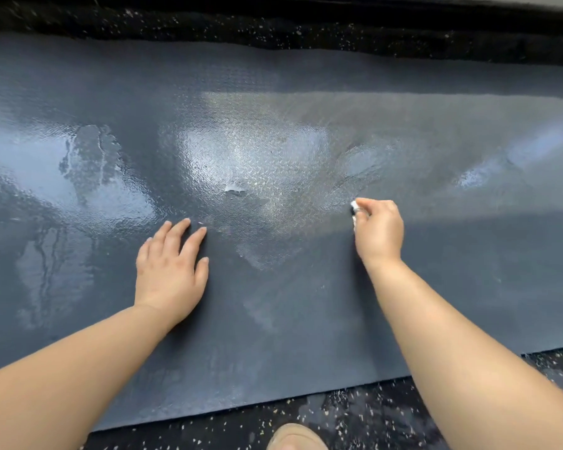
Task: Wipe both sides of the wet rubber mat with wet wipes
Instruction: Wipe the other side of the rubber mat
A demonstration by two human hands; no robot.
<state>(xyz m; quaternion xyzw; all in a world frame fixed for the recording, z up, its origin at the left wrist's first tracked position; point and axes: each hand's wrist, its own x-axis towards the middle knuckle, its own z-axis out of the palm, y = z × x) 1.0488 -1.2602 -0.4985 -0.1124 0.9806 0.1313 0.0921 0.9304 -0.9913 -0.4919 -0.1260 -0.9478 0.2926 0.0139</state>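
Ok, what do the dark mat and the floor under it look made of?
The mat looks like dark grey rubber: fine pebbled texture, glossy where wet. The floor is black with pale flecks, probably speckled rubber or stone; cannot tell which.

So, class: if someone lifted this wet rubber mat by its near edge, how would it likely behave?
Probably floppy: the mat lies thin and flat. Likely slippery: a glossy water film covers its middle. Possibly heavy, as it spans the whole view.

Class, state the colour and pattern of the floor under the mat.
The floor is black with pale speckles, best seen in the head view.
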